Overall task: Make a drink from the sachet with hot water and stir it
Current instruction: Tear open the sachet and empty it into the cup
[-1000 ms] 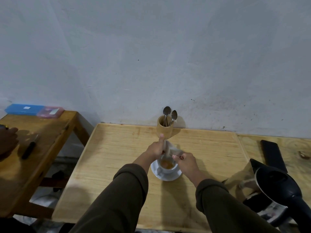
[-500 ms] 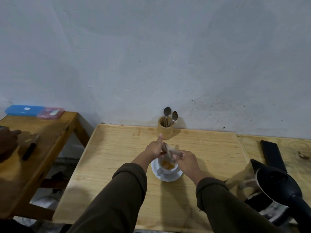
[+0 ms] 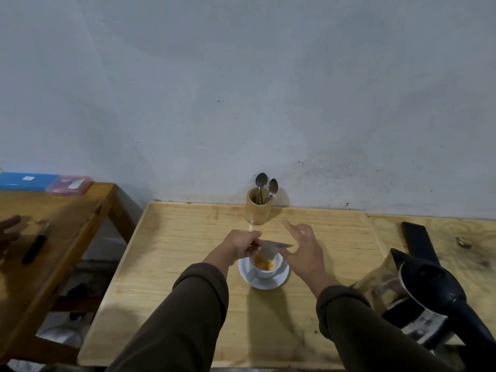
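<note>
A white cup (image 3: 268, 269) with orange powder in it stands on a white saucer (image 3: 264, 283) in the middle of the wooden table (image 3: 166, 264). My left hand (image 3: 241, 244) pinches the torn sachet (image 3: 269, 251) just above the cup's rim. My right hand (image 3: 304, 249) hovers to the right of the cup, fingers spread, holding nothing. A bamboo holder (image 3: 258, 209) with two spoons (image 3: 265, 185) stands by the wall behind the cup. A steel kettle (image 3: 418, 299) with a black lid and handle sits at the right front.
A black phone (image 3: 418, 242) lies on the right table, behind the kettle. On the left bench (image 3: 67, 224) are a blue box, a pink box, a dark pen or tool (image 3: 36, 244), and another person's hand (image 3: 8, 232) at the frame's edge.
My right hand has let go of the sachet and opened, moving to the right of the cup. The left hand still holds the sachet over the cup.
</note>
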